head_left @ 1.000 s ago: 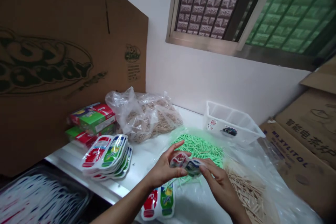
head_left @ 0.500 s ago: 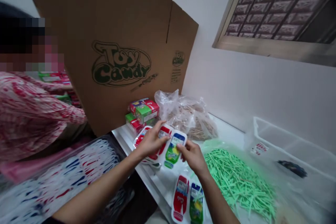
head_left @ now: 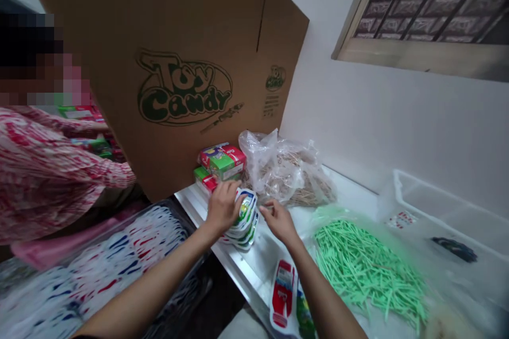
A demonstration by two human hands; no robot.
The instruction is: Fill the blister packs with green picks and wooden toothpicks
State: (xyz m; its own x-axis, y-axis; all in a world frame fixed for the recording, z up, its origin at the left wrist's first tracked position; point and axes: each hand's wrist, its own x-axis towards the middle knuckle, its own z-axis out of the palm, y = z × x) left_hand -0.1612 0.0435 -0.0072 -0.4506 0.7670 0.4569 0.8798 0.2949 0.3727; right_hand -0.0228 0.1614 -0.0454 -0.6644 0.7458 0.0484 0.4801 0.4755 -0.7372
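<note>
A stack of bottle-shaped packets [head_left: 243, 230], white-edged with green, blue and yellow print, stands near the left edge of the white table. My left hand [head_left: 223, 205] lies over the stack's left side, fingers stretched out and thumb at the top packet. Just right of the stack, my right hand [head_left: 279, 221] hovers with bent fingers, thumb and forefinger slightly apart, holding nothing I can see. Closer to me lies a red bottle-shaped packet [head_left: 283, 294], and a green one [head_left: 304, 315] beside it is partly hidden by my right forearm.
Printed boxes [head_left: 225, 161] and a clear bag of thin brown sticks [head_left: 294, 180] sit at the back. Green sticks [head_left: 369, 265] fill a bag on the right, by a clear plastic bin [head_left: 449, 212]. A big carton [head_left: 183, 21] screens off a co-worker [head_left: 51, 175]. Bagged packets [head_left: 119, 259] lie lower left.
The red and green packets my hands held between them are now down on the stack. My right hand has come away from them, and the view has shifted slightly.
</note>
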